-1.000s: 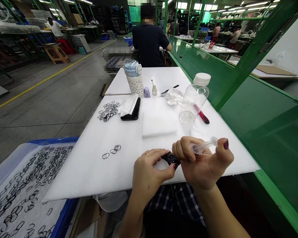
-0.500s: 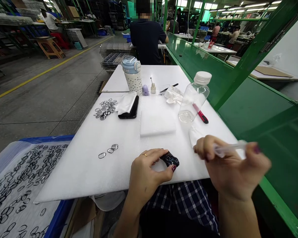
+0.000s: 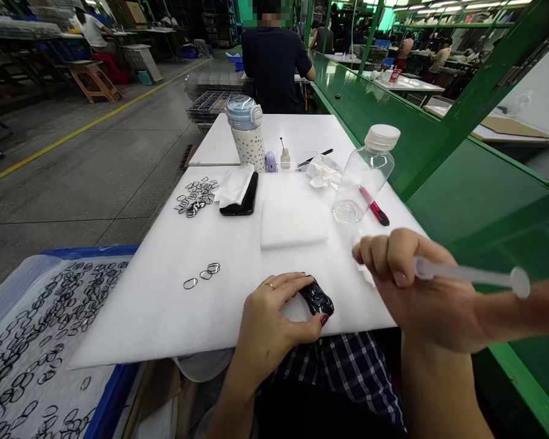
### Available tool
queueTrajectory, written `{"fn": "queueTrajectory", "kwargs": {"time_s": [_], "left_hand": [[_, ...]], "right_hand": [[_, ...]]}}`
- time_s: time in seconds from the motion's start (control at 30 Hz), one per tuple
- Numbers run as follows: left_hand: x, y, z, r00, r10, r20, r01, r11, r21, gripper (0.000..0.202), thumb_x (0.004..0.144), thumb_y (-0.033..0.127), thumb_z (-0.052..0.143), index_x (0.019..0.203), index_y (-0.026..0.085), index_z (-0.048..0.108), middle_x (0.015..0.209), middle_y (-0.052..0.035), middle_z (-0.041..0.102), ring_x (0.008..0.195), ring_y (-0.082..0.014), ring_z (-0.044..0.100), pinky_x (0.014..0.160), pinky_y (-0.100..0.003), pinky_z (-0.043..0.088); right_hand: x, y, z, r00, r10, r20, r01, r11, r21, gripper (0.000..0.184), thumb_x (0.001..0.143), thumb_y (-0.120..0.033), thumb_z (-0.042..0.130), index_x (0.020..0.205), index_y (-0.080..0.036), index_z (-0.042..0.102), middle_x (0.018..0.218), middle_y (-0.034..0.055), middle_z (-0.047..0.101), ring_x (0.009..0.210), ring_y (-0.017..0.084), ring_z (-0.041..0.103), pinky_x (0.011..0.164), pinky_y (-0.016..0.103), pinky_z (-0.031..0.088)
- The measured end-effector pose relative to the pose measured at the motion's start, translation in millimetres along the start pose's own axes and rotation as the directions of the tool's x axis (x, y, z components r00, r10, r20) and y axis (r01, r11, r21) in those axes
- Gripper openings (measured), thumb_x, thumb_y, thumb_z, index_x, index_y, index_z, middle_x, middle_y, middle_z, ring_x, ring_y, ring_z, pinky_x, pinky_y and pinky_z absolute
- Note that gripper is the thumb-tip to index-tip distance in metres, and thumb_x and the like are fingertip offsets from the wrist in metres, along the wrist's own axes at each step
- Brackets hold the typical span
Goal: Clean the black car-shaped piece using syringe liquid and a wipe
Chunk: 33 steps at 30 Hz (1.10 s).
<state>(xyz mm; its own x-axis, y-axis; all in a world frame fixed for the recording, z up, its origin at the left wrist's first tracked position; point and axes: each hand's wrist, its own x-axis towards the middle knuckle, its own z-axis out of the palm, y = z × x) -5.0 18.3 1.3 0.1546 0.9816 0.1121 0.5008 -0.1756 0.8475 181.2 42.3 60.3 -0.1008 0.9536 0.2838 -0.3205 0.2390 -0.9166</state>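
"What's around the hands?"

"On the white foam board (image 3: 165,323), a foam pad (image 3: 293,224) lies ahead of them. A clear plastic bottle (image 3: 363,177) and a red box cutter (image 3: 375,212) stand farther along."

"And the hands?"

"The left hand (image 3: 274,311) rests low on the board, curled around a small black object (image 3: 317,300), grasping it. The right hand (image 3: 414,286) is raised and clenched on a plastic dropper (image 3: 466,273), partly covering a white tissue (image 3: 361,259)."

"Any containers?"

"Yes, left of the board, a blue crate (image 3: 91,251) holds a plastic-lined layer of black rings (image 3: 41,329)."
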Motion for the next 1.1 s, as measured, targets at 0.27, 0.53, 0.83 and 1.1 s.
{"fn": "queueTrajectory", "kwargs": {"time_s": [0.27, 0.53, 0.83, 1.1], "left_hand": [[-3, -9, -7.4, 0.985, 0.111, 0.131, -0.125, 0.986, 0.108, 0.053, 0.063, 0.017, 0.077, 0.115, 0.025, 0.067, 0.127, -0.0039, 0.064, 0.113, -0.0272, 0.057, 0.1, -0.047, 0.048], [-3, -7, -14.1, 0.957, 0.155, 0.246, -0.187, 0.976, 0.111, 0.055, 0.071, 0.016, 0.072, 0.123, 0.03, 0.062, 0.139, 0.0005, 0.056, 0.121, -0.0254, 0.052, 0.1, -0.044, 0.049], [-11, -3, -17.3, 0.974, 0.137, 0.183, -0.146, 0.988, 0.041, 0.052, 0.072, 0.017, 0.072, 0.122, 0.03, 0.063, 0.139, -0.0021, 0.055, 0.124, -0.0244, 0.052, 0.104, -0.04, 0.046], [5, -45, -83.0, 0.924, 0.018, -0.382, 0.181, 0.86, 0.477, 0.024, 0.085, 0.032, 0.056, 0.1, 0.025, 0.074, 0.108, -0.0057, 0.072, 0.103, -0.0316, 0.061, 0.09, -0.047, 0.049]], "right_hand": [[94, 51, 42, 0.999, 0.048, -0.015, -0.05, 0.989, -0.141, 0.051, 0.084, -0.064, 0.043, 0.07, -0.019, 0.063, 0.073, 0.0039, 0.059, 0.07, 0.016, 0.053, 0.071, 0.033, 0.041], [39, 23, -35, 0.921, -0.238, -0.309, -0.025, 0.754, -0.656, 0.027, 0.084, -0.041, 0.056, 0.068, -0.019, 0.061, 0.066, 0.0006, 0.058, 0.066, 0.016, 0.053, 0.066, 0.03, 0.039], [17, 57, -62, 0.952, -0.036, -0.304, -0.225, 0.592, -0.774, 0.02, 0.086, -0.035, 0.047, 0.078, -0.02, 0.058, 0.07, -0.0001, 0.056, 0.066, 0.016, 0.049, 0.061, 0.028, 0.035], [6, 62, -77, 0.875, 0.011, -0.484, -0.264, 0.849, -0.458, 0.039, 0.082, -0.051, 0.061, 0.065, -0.019, 0.048, 0.06, -0.0035, 0.033, 0.055, 0.011, 0.029, 0.047, 0.025, 0.022]]}}
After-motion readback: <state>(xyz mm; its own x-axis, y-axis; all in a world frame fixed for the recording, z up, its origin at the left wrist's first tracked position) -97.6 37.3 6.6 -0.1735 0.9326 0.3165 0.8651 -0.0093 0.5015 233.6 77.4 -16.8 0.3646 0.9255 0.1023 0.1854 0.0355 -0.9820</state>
